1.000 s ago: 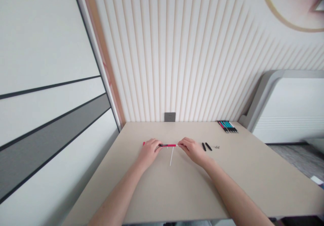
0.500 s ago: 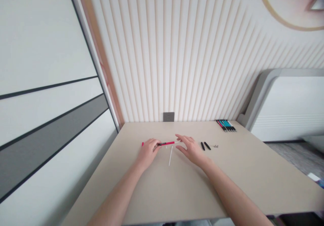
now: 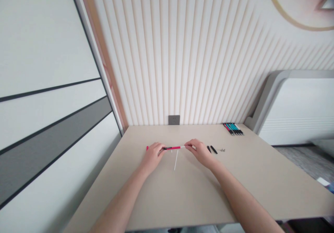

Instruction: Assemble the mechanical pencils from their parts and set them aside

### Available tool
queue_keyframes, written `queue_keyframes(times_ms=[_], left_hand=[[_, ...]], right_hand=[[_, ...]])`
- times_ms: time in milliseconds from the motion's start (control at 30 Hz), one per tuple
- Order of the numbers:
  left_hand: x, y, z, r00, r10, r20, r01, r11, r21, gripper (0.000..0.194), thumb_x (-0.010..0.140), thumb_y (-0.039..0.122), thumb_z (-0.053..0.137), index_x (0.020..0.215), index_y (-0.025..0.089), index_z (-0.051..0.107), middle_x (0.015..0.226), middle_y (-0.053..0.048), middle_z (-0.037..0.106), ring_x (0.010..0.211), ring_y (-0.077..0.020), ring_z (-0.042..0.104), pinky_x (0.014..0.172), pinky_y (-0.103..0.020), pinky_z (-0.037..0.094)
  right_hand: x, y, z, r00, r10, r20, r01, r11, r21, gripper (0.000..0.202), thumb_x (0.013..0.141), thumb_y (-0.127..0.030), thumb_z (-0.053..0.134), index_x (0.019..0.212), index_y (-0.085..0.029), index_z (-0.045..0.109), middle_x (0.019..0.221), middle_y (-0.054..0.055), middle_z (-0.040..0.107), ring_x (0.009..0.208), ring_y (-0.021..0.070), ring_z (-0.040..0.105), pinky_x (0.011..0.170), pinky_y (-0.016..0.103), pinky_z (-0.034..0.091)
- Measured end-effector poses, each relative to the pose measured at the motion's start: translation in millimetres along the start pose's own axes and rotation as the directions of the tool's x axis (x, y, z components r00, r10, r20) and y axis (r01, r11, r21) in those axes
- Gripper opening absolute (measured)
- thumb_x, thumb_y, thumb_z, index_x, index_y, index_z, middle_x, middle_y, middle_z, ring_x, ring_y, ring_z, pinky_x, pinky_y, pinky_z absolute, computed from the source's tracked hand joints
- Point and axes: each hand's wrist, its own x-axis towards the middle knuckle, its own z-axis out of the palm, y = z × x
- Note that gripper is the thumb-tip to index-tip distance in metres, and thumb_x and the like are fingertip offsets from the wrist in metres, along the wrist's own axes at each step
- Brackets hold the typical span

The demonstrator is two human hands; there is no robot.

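My left hand (image 3: 153,155) is closed on a pink pen barrel (image 3: 174,148) with a black clip, held level above the table. A thin white refill (image 3: 183,147) sticks out of the barrel's right end, and the fingers of my right hand (image 3: 199,151) are pinched on its outer end. Below the barrel, a white stick (image 3: 176,160) lies on the table, with a tiny pale piece (image 3: 171,151) near its upper end. Another pink piece (image 3: 147,148) shows just left of my left hand.
Two black grips (image 3: 214,149) and small silvery pieces (image 3: 222,150) lie right of my right hand. A row of pens (image 3: 233,129) is at the back right of the table (image 3: 161,198). A socket (image 3: 174,120) is on the ribbed wall behind.
My right hand's fingers, spread apart before, have closed on the refill's end. My left hand and the pink barrel have hardly moved.
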Motion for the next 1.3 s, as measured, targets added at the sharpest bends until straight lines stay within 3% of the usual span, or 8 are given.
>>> queue_keyframes(times_ms=[200,367,600,733,833,967,1167,1300], left_hand=[[-0.8,7.5,-0.7,1.0,0.023,0.003,-0.023,0.993,-0.112,0.011,0.09,0.023,0.056,0.098,0.021,0.063,0.09,-0.003,0.064,0.087,-0.0171,0.06,0.079,-0.029,0.046],[-1.4,9.6,3.9,0.998,0.06,0.002,-0.059,0.986,-0.159,0.009,0.088,0.022,0.058,0.094,0.019,0.064,0.085,-0.003,0.063,0.082,-0.0166,0.059,0.076,-0.028,0.046],[-0.5,8.7,4.3,0.999,0.032,-0.028,-0.035,0.989,-0.14,0.009,0.088,0.022,0.056,0.092,0.019,0.064,0.084,-0.002,0.063,0.079,-0.0166,0.058,0.075,-0.028,0.046],[0.5,9.9,0.5,0.998,-0.016,-0.064,0.008,0.992,-0.124,0.009,0.089,0.022,0.056,0.091,0.02,0.064,0.085,-0.002,0.065,0.078,-0.0159,0.059,0.075,-0.027,0.046],[0.9,10.0,-1.8,0.994,-0.048,-0.094,0.038,0.994,-0.106,0.01,0.089,0.022,0.056,0.092,0.02,0.064,0.085,-0.002,0.066,0.077,-0.0158,0.059,0.074,-0.027,0.046],[1.2,7.6,-2.2,0.992,-0.066,-0.111,0.056,0.994,-0.092,0.012,0.089,0.024,0.055,0.093,0.02,0.064,0.086,-0.002,0.066,0.075,-0.0157,0.058,0.073,-0.027,0.046],[1.2,4.9,-1.0,0.993,-0.066,-0.1,0.058,0.995,-0.079,0.011,0.088,0.024,0.055,0.092,0.02,0.064,0.084,-0.002,0.066,0.074,-0.0156,0.058,0.072,-0.027,0.046],[1.2,3.9,-0.7,0.992,-0.076,-0.101,0.069,0.995,-0.072,0.011,0.088,0.024,0.054,0.093,0.02,0.063,0.084,-0.002,0.066,0.075,-0.0158,0.059,0.072,-0.027,0.046]], right_hand=[[0.6,-4.0,-11.2,0.986,0.165,-0.033,-0.152,0.958,0.245,0.023,0.086,-0.039,0.06,0.096,-0.02,0.067,0.083,0.003,0.069,0.077,0.0174,0.061,0.073,0.031,0.047],[-0.7,-2.5,-14.9,0.975,0.217,0.044,-0.219,0.917,0.333,0.035,0.087,-0.045,0.057,0.108,-0.017,0.064,0.069,0.002,0.07,0.068,0.0167,0.062,0.067,0.029,0.045],[-2.7,-11.3,-8.9,0.964,0.249,0.099,-0.265,0.938,0.222,0.042,0.094,-0.05,0.04,0.108,-0.018,0.065,0.066,0.002,0.07,0.054,0.0139,0.053,0.055,0.025,0.038],[-0.9,-1.7,-11.5,0.956,0.292,-0.022,-0.287,0.95,0.119,0.047,0.097,-0.048,0.03,0.107,-0.018,0.065,0.071,0.003,0.07,0.062,0.0158,0.059,0.062,0.026,0.041],[-2.5,11.8,-17.6,0.927,0.366,-0.078,-0.373,0.918,-0.135,0.037,0.094,-0.042,0.04,0.089,-0.02,0.068,0.07,0.003,0.068,0.065,0.0174,0.06,0.062,0.027,0.039],[-8.5,23.7,-21.2,0.886,0.459,0.062,-0.409,0.838,-0.361,0.017,0.081,-0.035,0.06,0.079,-0.021,0.068,0.077,0.004,0.069,0.074,0.0198,0.062,0.061,0.026,0.035],[-11.4,27.3,-16.2,0.869,0.469,0.158,-0.373,0.831,-0.412,0.01,0.08,-0.028,0.062,0.078,-0.021,0.068,0.082,0.005,0.071,0.079,0.0205,0.063,0.064,0.027,0.037],[-10.5,25.3,-15.5,0.913,0.383,0.137,-0.327,0.891,-0.315,0.012,0.084,-0.024,0.055,0.079,-0.019,0.065,0.08,0.005,0.07,0.076,0.0189,0.062,0.066,0.027,0.038]])
